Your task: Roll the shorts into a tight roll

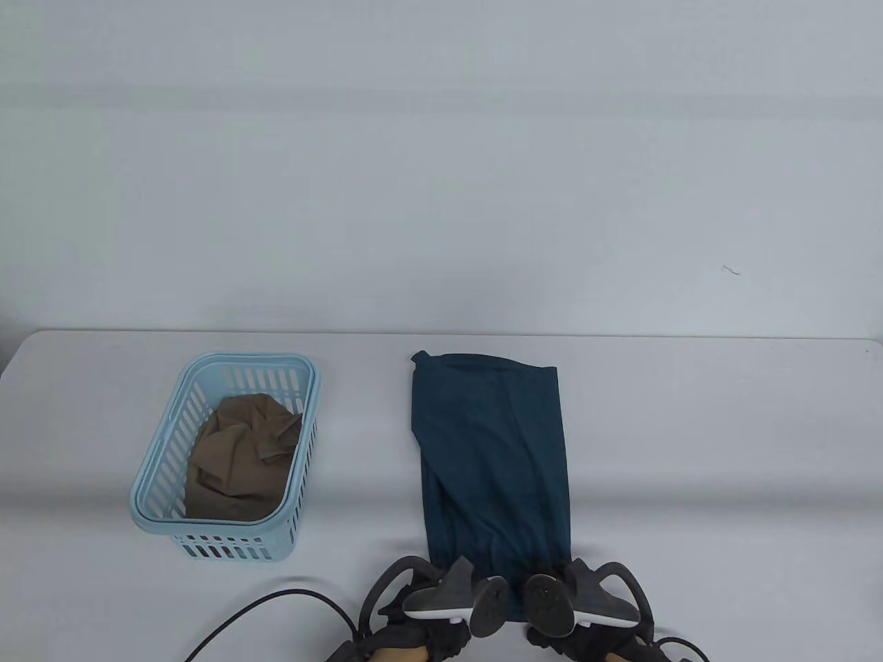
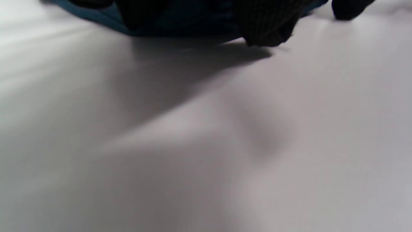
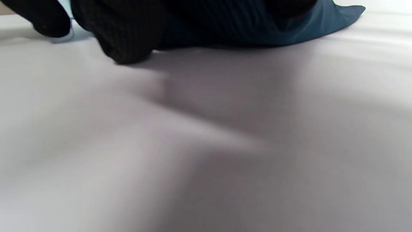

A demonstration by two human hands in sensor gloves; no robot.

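Table view shows the dark teal fabric shorts point(image 1: 491, 455) folded into a long strip on the white table point(image 1: 690, 448), its near end under our left hand point(image 1: 441, 600) and right hand point(image 1: 586, 600); we cannot tell how the fingers sit. We judge the roll is just starting: next, tuck that end over tightly and evenly.

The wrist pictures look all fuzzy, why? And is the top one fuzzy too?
Left wrist view: the table is blurred, shadowed under the gloved fingers. Right wrist view: equally soft; only the blue shorts show colour. Table view: sharp, evenly lit, soft shadow bands.
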